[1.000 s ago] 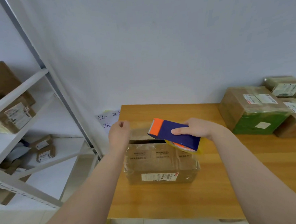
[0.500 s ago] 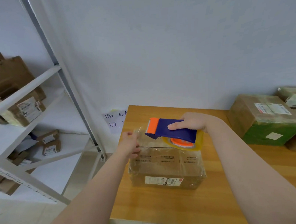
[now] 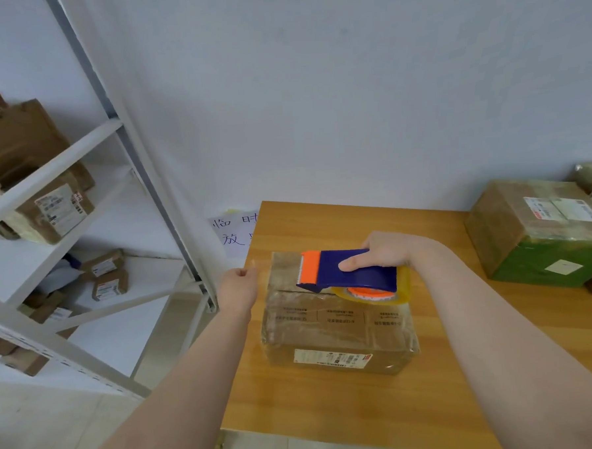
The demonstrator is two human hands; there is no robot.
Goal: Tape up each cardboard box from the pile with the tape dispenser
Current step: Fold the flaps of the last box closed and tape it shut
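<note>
Head view, change: the tape dispenser (image 3: 346, 271) has come down from a raised tilt to sit nearly level on top of the cardboard box (image 3: 337, 321). The left hand (image 3: 238, 289) has slid from the far corner to the box's left side.
Meaning: my judgement is that the strip is being anchored at the left edge, ready for a pull along the seam (image 3: 284, 291). This box is not yet sealed.
Right hand (image 3: 388, 253): fingers wrapped round the blue handle, thumb lying along its near side.
Left hand: fingers curled, apparently pinching the clear tape end (image 3: 257, 272), just left of the box.
Box in work: centre of the frame on the wooden table (image 3: 332, 411). Its flaps are down, a dark slit shows under the dispenser's nose, and the contents are hidden.
Pile: wrapped boxes (image 3: 527, 219) at the right edge of the frame, all closed, contents unseen.
Shelf rack (image 3: 55, 168): left of the frame, holding labelled parcels (image 3: 57, 209), all closed.
</note>
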